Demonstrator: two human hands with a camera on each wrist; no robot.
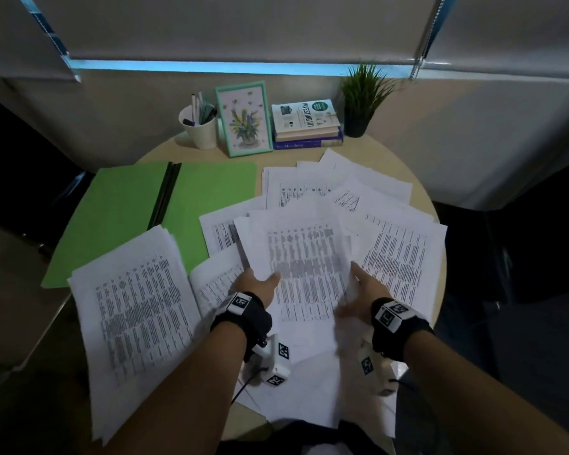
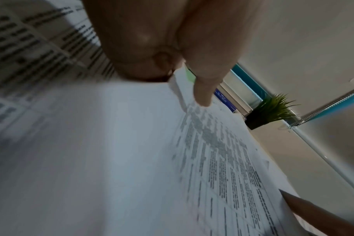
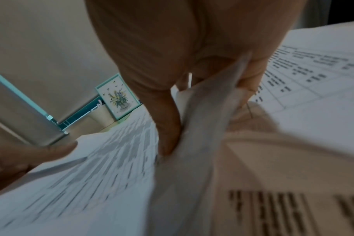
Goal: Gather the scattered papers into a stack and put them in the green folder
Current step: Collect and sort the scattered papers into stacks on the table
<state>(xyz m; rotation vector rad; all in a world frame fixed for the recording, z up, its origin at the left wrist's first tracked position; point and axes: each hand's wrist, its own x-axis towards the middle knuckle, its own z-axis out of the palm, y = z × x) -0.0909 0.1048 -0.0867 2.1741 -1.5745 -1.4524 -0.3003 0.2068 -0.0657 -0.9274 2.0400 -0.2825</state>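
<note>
A green folder (image 1: pixel 122 208) lies open at the back left of the round table (image 1: pixel 422 195). Printed white papers are scattered over the table: a pile (image 1: pixel 138 310) at the front left, several sheets (image 1: pixel 401 251) fanned at the right and more (image 1: pixel 309 185) behind. My left hand (image 1: pixel 260 285) pinches the left edge of a centre bundle of sheets (image 1: pixel 306 257), thumb (image 2: pixel 202 95) on top. Opposite it, my right hand (image 1: pixel 363 292) pinches the bundle's right edge, which curls (image 3: pixel 202 127) between thumb and fingers. The fingers under the sheets are hidden.
Along the table's back edge stand a cup of pens (image 1: pixel 199 126), a framed flower picture (image 1: pixel 243 118), a stack of books (image 1: pixel 306 124) and a small potted plant (image 1: pixel 358 100). A wall and window blinds rise behind. Some front sheets overhang the near table edge.
</note>
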